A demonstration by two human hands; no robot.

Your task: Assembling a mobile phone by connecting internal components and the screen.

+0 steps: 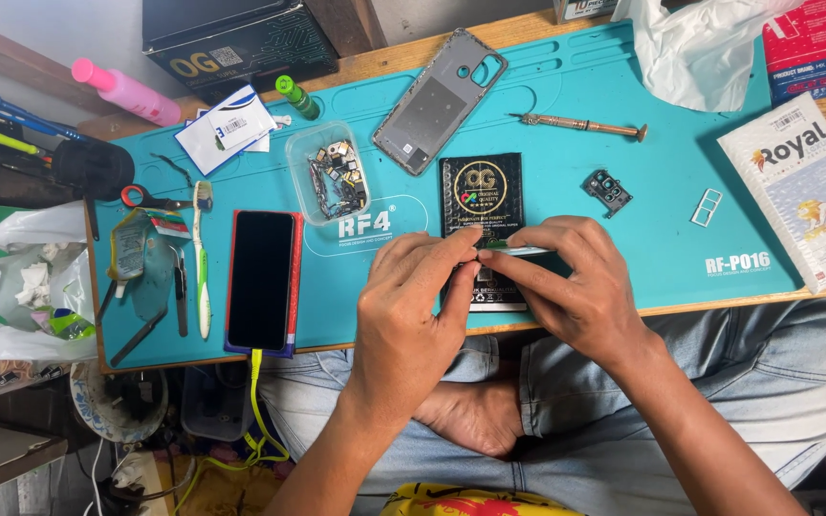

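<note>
1. The left hand (411,304) and the right hand (566,287) meet over the near edge of the teal work mat (662,239) on the desk (384,59), fingertips almost touching.
2. Both grips are closed: thumb and forefinger of each hand pinch the same thin pale strip (518,250), the left at its left end, the right along its right part.
3. The strip lies level, directly above a black battery pack (482,205) with gold print; the hands cover the battery's lower half, and I cannot tell whether the strip is stuck to it.
4. Just beyond the grip, farther from the person, a grey phone back frame (437,100) lies tilted on the mat.
5. To the right of the grip sit a small black camera bezel (607,191) and, farther right, a little white card tray (706,206); a slim screwdriver (580,125) lies beyond them.
6. To the left of the grip a clear plastic tub (329,174) holds small parts, and a dark-screened phone (262,279) in a red-edged case lies flat with a yellow cable (256,401) plugged into its near end.
7. Farther left lie a toothbrush (202,258), tweezers (179,287) and red-handled scissors (145,201).
8. A white padded envelope (805,191) rests at the mat's right end, well apart from the grip.
</note>
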